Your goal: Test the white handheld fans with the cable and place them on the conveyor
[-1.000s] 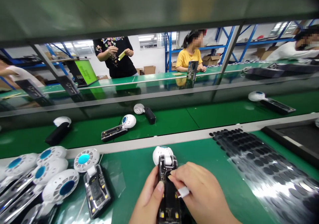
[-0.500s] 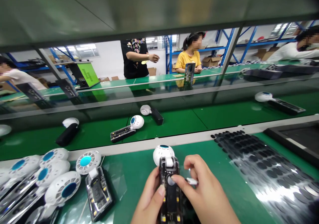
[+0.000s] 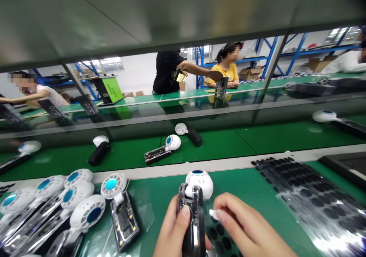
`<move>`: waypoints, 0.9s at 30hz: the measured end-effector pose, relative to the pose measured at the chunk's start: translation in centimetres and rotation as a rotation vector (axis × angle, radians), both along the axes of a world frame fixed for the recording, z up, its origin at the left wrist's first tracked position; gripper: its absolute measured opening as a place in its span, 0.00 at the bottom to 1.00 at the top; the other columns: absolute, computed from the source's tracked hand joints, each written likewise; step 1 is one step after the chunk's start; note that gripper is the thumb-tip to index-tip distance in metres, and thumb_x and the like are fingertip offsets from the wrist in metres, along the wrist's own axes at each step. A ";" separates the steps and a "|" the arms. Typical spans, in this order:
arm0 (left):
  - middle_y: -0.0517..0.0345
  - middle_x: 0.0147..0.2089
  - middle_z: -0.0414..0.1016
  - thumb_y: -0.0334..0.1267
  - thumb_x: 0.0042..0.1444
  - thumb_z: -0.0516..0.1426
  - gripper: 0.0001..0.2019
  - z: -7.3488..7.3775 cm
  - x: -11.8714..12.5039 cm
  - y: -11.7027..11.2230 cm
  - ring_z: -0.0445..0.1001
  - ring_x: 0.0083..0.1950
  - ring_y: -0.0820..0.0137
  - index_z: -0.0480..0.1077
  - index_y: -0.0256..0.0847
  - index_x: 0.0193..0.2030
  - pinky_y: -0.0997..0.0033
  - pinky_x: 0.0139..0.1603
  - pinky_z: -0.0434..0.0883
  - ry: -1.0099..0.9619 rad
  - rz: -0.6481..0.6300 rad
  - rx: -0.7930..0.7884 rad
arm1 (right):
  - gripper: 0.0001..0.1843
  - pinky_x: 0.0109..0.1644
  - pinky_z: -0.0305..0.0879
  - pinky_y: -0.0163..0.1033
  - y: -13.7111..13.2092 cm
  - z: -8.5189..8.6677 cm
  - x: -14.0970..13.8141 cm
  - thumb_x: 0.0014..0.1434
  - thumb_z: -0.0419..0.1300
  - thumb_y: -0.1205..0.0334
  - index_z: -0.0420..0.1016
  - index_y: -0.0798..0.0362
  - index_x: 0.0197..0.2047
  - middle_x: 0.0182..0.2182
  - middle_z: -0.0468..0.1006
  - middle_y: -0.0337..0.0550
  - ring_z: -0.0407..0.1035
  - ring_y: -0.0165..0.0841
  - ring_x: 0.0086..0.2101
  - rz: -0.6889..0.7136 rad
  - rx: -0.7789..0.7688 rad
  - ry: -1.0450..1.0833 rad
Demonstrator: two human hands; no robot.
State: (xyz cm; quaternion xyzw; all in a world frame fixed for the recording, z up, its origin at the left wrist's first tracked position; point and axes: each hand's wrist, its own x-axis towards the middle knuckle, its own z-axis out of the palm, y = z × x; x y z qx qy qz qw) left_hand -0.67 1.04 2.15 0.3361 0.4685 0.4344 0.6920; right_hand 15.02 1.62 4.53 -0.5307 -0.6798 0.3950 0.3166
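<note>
My left hand (image 3: 173, 232) grips a handheld fan (image 3: 193, 207) by its black, clear-cased handle, thumb on the front; its white round head points away from me. My right hand (image 3: 246, 228) is just right of the handle and pinches a small white piece (image 3: 212, 213) between thumb and fingertips, a short gap from the fan. Under my hands lies a clear sheet with black round pads (image 3: 214, 236).
Several white fan heads with blue centres (image 3: 85, 213) lie at the lower left, one unit (image 3: 121, 211) beside them. A large sheet of black pads (image 3: 309, 200) lies at right. More fans (image 3: 162, 150) ride the green belt beyond. People work at far benches.
My right fingers came off the fan handle and drew right with the white piece. The fan turned in my left hand. The view shifted, and the standing person in black reached right.
</note>
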 end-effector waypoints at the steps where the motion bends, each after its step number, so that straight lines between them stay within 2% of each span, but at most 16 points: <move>1: 0.54 0.17 0.75 0.56 0.49 0.52 0.28 0.1 0.0 -0.1 0.69 0.17 0.72 0.54 0.37 0.49 0.78 0.20 0.61 -0.018 0.000 -0.004 | 0.09 0.32 0.61 0.32 0.0 -0.1 -0.3 0.58 0.47 0.61 0.64 0.48 0.28 0.27 0.69 0.35 0.66 0.31 0.29 0.034 0.010 0.001; 7: 0.59 0.14 0.73 0.54 0.48 0.55 0.29 -0.2 0.4 0.0 0.68 0.15 0.71 0.54 0.38 0.50 0.77 0.18 0.59 -0.163 -0.002 -0.026 | 0.08 0.32 0.61 0.30 0.1 -0.8 -0.5 0.57 0.50 0.67 0.67 0.50 0.28 0.28 0.69 0.36 0.67 0.28 0.30 0.110 0.128 0.004; 10: 0.60 0.15 0.72 0.55 0.48 0.54 0.30 -0.3 0.3 0.1 0.68 0.16 0.71 0.52 0.38 0.51 0.77 0.18 0.60 -0.148 0.001 -0.018 | 0.09 0.33 0.62 0.31 0.1 -0.9 -0.3 0.58 0.50 0.67 0.67 0.50 0.29 0.28 0.69 0.37 0.67 0.29 0.31 0.123 0.194 -0.061; 15: 0.54 0.31 0.77 0.61 0.47 0.50 0.31 0.2 -0.2 0.0 0.72 0.24 0.68 0.55 0.40 0.51 0.72 0.24 0.65 0.122 0.038 0.055 | 0.09 0.31 0.61 0.30 0.2 -0.9 -0.1 0.58 0.50 0.68 0.67 0.50 0.29 0.28 0.69 0.36 0.67 0.28 0.30 0.105 0.277 -0.120; 18: 0.52 0.36 0.77 0.62 0.45 0.50 0.32 0.3 -0.2 0.0 0.73 0.26 0.67 0.54 0.42 0.52 0.72 0.22 0.64 0.157 0.025 0.033 | 0.09 0.31 0.61 0.29 0.3 -1.1 -0.2 0.58 0.49 0.67 0.66 0.50 0.29 0.27 0.69 0.36 0.67 0.28 0.29 0.100 0.286 -0.088; 23: 0.55 0.32 0.77 0.63 0.44 0.51 0.33 0.4 0.1 0.1 0.73 0.24 0.67 0.52 0.42 0.51 0.72 0.23 0.65 0.156 0.051 0.054 | 0.10 0.30 0.61 0.30 0.1 -1.7 -0.7 0.58 0.48 0.65 0.65 0.50 0.27 0.26 0.68 0.36 0.67 0.28 0.27 0.039 0.290 -0.058; 27: 0.57 0.28 0.75 0.61 0.48 0.49 0.29 1.4 -0.1 0.0 0.72 0.22 0.68 0.53 0.41 0.49 0.71 0.23 0.66 0.193 0.030 0.138 | 0.12 0.28 0.60 0.31 -0.2 -1.4 -1.1 0.58 0.47 0.61 0.66 0.50 0.26 0.24 0.68 0.36 0.66 0.29 0.26 -0.004 0.244 -0.020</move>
